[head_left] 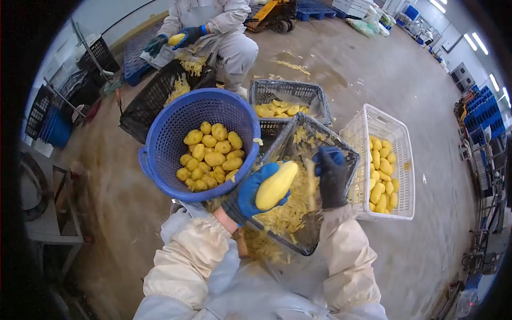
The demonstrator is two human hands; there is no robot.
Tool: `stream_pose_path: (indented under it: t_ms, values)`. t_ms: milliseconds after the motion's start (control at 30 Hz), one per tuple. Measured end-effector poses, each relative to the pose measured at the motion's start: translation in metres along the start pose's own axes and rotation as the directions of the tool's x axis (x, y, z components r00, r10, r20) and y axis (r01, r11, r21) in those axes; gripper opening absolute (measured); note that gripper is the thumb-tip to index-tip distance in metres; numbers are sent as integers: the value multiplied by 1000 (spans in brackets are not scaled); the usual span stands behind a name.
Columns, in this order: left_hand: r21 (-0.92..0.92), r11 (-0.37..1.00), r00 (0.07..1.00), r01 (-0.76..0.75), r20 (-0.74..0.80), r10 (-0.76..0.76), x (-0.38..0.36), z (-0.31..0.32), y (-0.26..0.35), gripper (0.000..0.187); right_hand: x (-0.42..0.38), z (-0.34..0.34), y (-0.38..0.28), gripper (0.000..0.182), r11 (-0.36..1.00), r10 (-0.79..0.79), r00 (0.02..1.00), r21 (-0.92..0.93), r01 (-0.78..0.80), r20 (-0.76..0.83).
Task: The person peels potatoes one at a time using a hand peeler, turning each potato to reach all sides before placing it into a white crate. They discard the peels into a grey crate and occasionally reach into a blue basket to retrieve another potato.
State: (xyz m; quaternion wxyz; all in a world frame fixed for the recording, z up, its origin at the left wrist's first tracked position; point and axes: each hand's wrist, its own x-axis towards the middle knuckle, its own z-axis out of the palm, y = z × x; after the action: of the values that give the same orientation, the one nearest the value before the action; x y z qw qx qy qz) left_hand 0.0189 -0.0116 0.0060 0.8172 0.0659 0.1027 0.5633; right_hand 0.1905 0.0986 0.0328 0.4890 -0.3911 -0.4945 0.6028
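Observation:
My left hand (249,193), in a blue glove, is wrapped round a smooth yellow peeled potato (276,185) in front of me. To its right my right hand (332,173), in a dark glove, has its fingers curled. What it holds, if anything, I cannot make out. Both hands are over a black crate (312,246) lined with plastic, where a heap of potato peelings (290,213) lies. Left of it stands a blue perforated basket (154,154) of potatoes (214,158). A white crate (409,176) on the right contains peeled potatoes (383,173).
Behind the peelings crate stands another black crate (304,88) with yellow pieces in it. A co-worker (234,48) in pale clothing sits at the back, holding a potato (177,39) above a black crate (141,109) of peelings. A metal stand (48,197) is at the left.

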Motion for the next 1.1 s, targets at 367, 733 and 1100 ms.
stream_pose_path:
  t_ms: [367,733,1100]
  values:
    - [109,994,998,-22,-50,27,3,-6,5,42,-5,0,16,18,996,-56,992,-67,64,117]
    - [197,976,985,-92,-123,117,-1,9,4,48,-26,24,-10,17,989,144,971,-66,-134,193]
    - [114,983,976,-145,-146,161,6,8,4,38,-40,30,-6,14,977,205,948,-102,-185,245]
